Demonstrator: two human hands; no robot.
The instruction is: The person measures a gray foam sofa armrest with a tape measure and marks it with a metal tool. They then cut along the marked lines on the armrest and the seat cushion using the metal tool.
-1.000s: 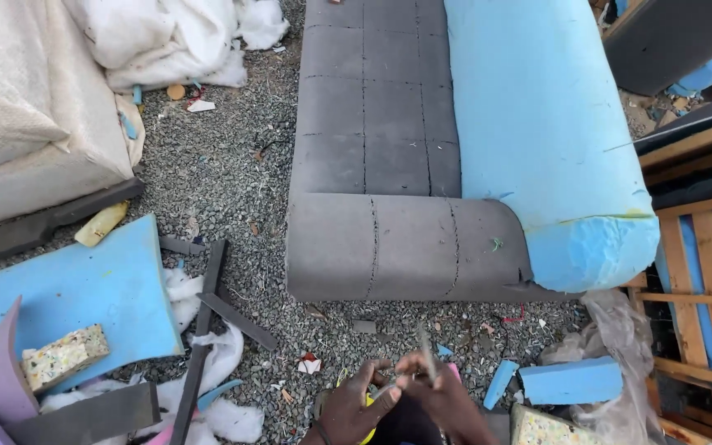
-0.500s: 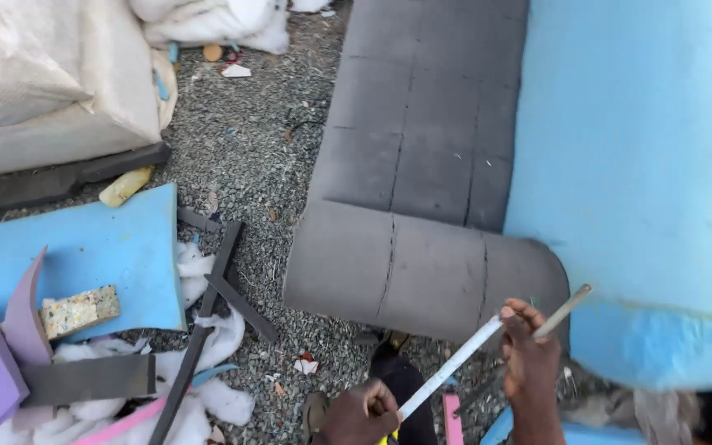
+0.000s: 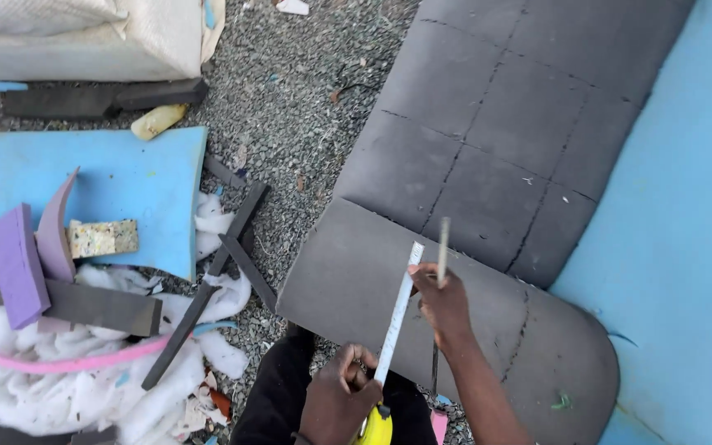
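Left hand (image 3: 335,404) fingers closed round yellow tape measure (image 3: 375,427). Right hand (image 3: 442,301) pinches white tape blade (image 3: 397,317) plus thin stick (image 3: 442,243). Since half second ago, blade swung from blue foam (image 3: 677,247) onto grey foam arm (image 3: 422,313); measuring underway.

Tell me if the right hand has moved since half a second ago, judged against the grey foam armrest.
Yes. The right hand moved from the grey foam armrest's blue-foam end toward its middle.

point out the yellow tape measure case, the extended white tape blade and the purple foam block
yellow tape measure case (image 3: 376,427), head view, on its rounded side
extended white tape blade (image 3: 398,317), head view, mid-length
purple foam block (image 3: 18,264), head view, on its top face
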